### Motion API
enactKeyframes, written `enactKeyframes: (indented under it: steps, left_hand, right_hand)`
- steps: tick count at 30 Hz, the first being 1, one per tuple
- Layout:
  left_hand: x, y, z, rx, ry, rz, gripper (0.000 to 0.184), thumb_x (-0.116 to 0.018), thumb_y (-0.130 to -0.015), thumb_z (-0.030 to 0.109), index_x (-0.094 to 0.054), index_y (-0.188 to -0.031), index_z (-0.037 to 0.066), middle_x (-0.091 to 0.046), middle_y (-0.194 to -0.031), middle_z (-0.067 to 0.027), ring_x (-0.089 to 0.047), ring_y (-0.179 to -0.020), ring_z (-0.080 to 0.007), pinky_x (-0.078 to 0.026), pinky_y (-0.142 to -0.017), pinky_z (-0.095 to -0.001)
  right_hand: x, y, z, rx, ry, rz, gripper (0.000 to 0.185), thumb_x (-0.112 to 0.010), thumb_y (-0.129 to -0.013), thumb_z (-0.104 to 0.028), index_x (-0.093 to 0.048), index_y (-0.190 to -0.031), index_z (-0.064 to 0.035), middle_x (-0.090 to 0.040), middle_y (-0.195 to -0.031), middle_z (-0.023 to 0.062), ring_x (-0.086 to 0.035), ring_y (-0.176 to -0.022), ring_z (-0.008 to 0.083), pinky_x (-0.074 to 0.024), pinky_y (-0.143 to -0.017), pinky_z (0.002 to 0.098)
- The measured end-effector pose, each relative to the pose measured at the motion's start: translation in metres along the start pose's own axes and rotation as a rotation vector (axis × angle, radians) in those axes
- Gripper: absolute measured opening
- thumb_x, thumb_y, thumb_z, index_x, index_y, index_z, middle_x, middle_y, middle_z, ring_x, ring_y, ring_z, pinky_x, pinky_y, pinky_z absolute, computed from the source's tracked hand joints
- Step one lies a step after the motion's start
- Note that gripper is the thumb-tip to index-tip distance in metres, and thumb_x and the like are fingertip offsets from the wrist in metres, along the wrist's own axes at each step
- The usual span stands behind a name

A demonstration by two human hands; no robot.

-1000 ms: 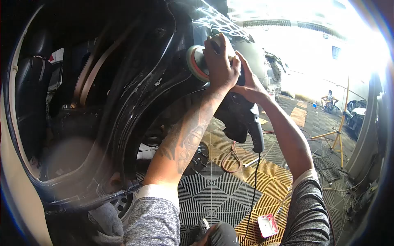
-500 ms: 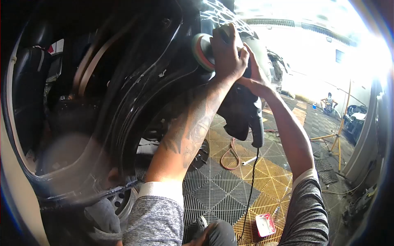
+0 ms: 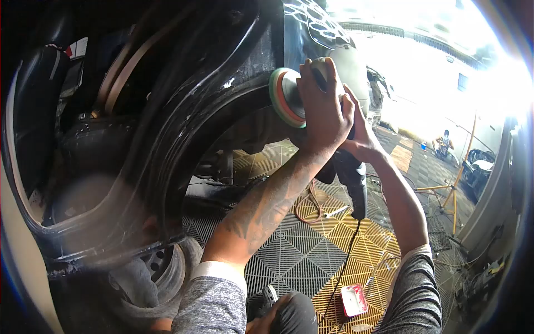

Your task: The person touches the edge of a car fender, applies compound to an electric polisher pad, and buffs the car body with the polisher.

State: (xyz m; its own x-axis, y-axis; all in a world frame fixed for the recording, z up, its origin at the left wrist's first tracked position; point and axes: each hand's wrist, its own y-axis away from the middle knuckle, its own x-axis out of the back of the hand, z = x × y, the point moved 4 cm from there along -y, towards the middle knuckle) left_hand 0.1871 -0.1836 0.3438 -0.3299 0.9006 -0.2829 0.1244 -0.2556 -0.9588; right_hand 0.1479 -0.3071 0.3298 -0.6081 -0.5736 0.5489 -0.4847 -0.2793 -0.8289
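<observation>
Both hands clasp a black, corded power tool (image 3: 353, 176), its handle pointing floorward. The left hand (image 3: 328, 108), nearer the glossy black car body (image 3: 231, 92), leads the right hand (image 3: 365, 139); leftward, the round green-and-orange pad (image 3: 280, 99) faces the wheel arch's edge, contact unclear.

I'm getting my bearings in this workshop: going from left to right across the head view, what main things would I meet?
Black seat → wheel → round pad → left hand → right hand → yellow stand.
</observation>
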Motion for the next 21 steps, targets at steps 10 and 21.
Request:
enactKeyframes:
  steps: [10, 21]
  left_hand:
    - [-0.038, -0.046, -0.029, -0.116, 0.117, 0.058, 0.075, -0.068, -0.083, 0.016, -0.036, -0.151, 0.005, -0.037, -0.140, -0.0332, -0.041, -0.128, -0.0502, -0.035, -0.108, -0.0576]
    - [0.029, 0.012, 0.000, -0.040, 0.053, -0.083, 0.080, -0.066, -0.081, 0.008, -0.034, -0.155, 0.006, -0.031, -0.146, -0.0378, -0.038, -0.132, -0.0542, -0.033, -0.111, -0.0574]
  right_hand:
    - [0.011, -0.046, 0.028, -0.012, 0.059, 0.125, 0.118, -0.088, -0.072, -0.033, -0.012, -0.163, -0.0211, -0.037, -0.158, 0.0260, -0.034, -0.148, 0.0409, -0.0307, -0.119, 0.0508]
    - [-0.033, 0.025, -0.014, -0.001, -0.185, 0.123, 0.119, -0.086, -0.072, -0.030, -0.011, -0.163, -0.0121, -0.048, -0.149, 0.0226, -0.045, -0.141, 0.0348, -0.0346, -0.117, 0.0466]
